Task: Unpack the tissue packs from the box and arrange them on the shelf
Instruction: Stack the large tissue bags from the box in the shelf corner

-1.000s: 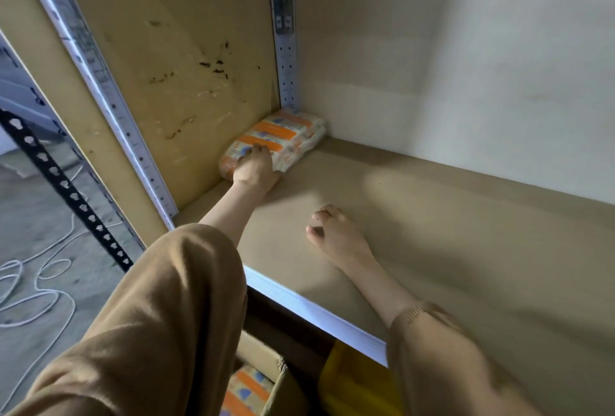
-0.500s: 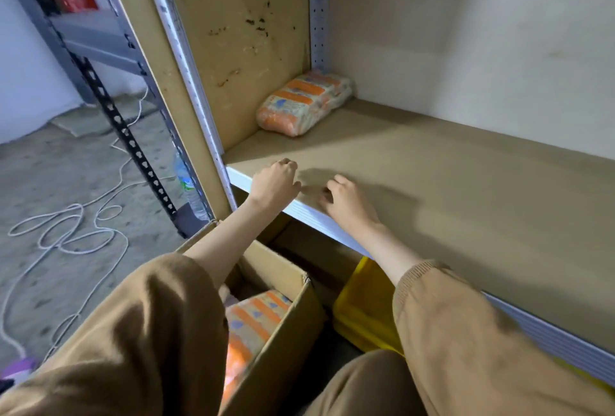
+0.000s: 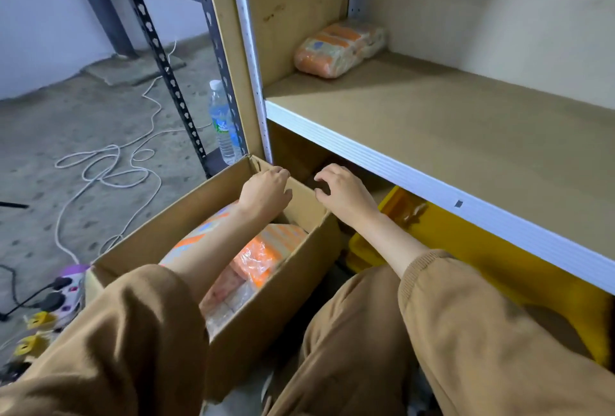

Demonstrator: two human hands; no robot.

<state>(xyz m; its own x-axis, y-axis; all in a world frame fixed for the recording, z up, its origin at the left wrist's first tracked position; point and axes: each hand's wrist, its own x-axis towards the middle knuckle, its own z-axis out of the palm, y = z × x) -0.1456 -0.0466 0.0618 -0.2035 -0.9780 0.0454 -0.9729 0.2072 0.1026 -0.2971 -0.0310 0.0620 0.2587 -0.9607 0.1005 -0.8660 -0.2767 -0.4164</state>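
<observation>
Fingers (image 3: 281, 179) of both hands are loosely curled, holding nothing: left hand (image 3: 264, 191) over the box's (image 3: 179, 219) far wall, right hand (image 3: 346, 194) just past it, probably poised for the packs (image 3: 266, 250) inside. Above the box, one pack (image 3: 339, 49) sits in the shelf (image 3: 432, 136) corner, likely starting a row.

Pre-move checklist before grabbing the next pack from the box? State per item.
1. Left hand free: ok, loosely curled above the far end of the box and holding nothing.
2. Right hand free: ok, holding nothing.
3. Cardboard box open: ok, nothing covers the top.
4. Tissue packs within reach: ok, orange packs lie in the box below the hands.
5. Room on the shelf: ok, bare board in front and to the right of the corner pack.
6. Count of packs in the box: cannot tell, the contents are partly hidden.
</observation>
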